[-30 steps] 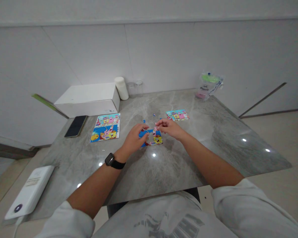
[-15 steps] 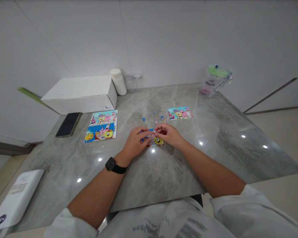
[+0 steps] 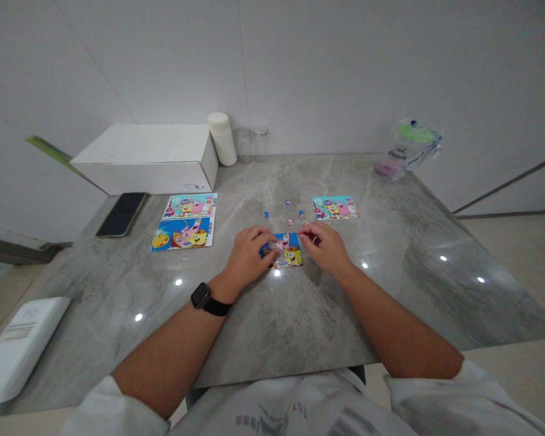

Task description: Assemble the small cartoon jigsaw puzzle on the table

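Head view: left hand (image 3: 249, 254) grip spread at puzzle (image 3: 293, 257); right hand (image 3: 326, 249) grip unclear; box label (image 3: 192, 187) illegible.

1. L hand (image 3: 247, 257) on L side of part-done puzzle (image 3: 293, 257), thumb/fingers apart.
2. R hand (image 3: 326, 251) at its R edge; unclear if holding anything.
3. Loose pcs (image 3: 266, 214) just beyond puzzle.
4. Pic sheet (image 3: 181, 233) well to L, nr phone (image 3: 122, 215).
5. Pic card (image 3: 336, 208) beyond R hand.

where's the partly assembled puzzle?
Head view: the puzzle sits near image centre on the grey table, between the left hand, which overlaps its left side, and the right hand at its upper right corner; loose pieces lie just beyond.
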Motion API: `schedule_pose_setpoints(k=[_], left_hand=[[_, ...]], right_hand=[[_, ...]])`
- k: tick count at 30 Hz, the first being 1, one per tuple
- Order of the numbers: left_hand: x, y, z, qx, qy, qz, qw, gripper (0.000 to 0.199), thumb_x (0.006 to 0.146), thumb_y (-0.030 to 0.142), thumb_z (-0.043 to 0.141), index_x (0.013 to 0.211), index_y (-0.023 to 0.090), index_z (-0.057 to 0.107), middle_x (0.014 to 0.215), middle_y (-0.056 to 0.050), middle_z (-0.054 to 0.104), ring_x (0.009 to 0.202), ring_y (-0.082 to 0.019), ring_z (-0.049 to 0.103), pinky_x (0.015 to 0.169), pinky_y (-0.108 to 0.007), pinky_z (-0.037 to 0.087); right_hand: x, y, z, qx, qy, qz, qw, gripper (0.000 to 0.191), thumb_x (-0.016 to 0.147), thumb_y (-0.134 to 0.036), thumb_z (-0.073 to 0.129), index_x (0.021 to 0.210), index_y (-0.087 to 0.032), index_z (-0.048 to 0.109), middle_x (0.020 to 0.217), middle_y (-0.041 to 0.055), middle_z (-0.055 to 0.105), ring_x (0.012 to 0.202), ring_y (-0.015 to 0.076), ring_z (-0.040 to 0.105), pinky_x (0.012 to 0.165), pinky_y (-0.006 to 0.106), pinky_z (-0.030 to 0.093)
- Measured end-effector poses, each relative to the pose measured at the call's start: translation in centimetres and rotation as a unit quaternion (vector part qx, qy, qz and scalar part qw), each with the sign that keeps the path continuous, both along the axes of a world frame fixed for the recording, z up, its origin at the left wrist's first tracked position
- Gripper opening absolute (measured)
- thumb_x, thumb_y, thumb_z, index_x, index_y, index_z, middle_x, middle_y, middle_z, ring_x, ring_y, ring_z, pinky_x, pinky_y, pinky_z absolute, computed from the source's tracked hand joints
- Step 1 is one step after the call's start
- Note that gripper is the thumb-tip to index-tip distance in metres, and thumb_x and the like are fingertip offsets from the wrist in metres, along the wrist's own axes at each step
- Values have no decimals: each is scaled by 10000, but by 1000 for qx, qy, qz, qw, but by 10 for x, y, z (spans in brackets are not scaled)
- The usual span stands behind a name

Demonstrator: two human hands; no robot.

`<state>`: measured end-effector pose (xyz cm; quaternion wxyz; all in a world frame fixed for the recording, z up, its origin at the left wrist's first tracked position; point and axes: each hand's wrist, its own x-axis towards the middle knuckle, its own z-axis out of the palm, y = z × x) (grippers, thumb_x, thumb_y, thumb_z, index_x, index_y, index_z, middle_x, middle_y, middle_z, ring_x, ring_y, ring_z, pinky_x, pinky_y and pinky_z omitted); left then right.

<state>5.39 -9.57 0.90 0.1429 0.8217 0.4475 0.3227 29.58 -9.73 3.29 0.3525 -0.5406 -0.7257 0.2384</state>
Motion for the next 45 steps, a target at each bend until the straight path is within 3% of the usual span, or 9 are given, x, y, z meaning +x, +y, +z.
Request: schedule_pose_setpoints(k=[5, 10, 29, 38, 45], left_hand=[[7, 0, -10, -5, 30, 36, 999, 199, 905, 341, 764, 1080, 247, 756, 1173, -75, 691, 1107, -277, 620, 991, -459, 472], [12, 0, -12, -6, 48, 37, 998, 200, 891, 341, 777, 1076, 268, 760, 1194, -78, 679, 1146, -301, 600, 1012, -487, 461], [1, -5, -10, 5, 71, 10, 997, 169, 894, 283, 769, 1061, 296, 788, 1215, -66, 700, 1150, -305, 607, 1035, -526, 436], [10, -2, -11, 4, 76, 28, 997, 155, 953, 342, 700, 1059, 289, 801, 1165, -78, 713, 1105, -308, 611, 1006, -531, 451], [14, 3, -14, -7, 57, 49, 997, 100, 859, 295, 782, 949, 254, 768, 1164, -78, 692, 1141, -318, 588, 1044, -536, 431]], right_hand=[[6, -1, -2, 22, -126, 53, 990, 148, 946, -198, 603, 950, -221, 749, 898, 45, 697, 828, 192, 627, 784, 312, 458], [4, 0, -12, 4, -174, 80, 981, 148, 962, -220, 634, 979, -232, 781, 917, 48, 688, 840, 189, 623, 790, 302, 455], [1, -1, -17, 1, -188, 95, 978, 174, 951, -204, 665, 1057, -230, 800, 1026, 64, 708, 937, 198, 655, 843, 312, 483], [0, -1, -22, -2, -193, 95, 977, 168, 939, -196, 701, 1059, -253, 805, 1042, 60, 710, 930, 189, 660, 849, 312, 494], [0, 1, -24, -6, -192, 94, 977, 164, 940, -203, 706, 1066, -247, 801, 1050, 64, 708, 948, 194, 663, 851, 313, 493]])
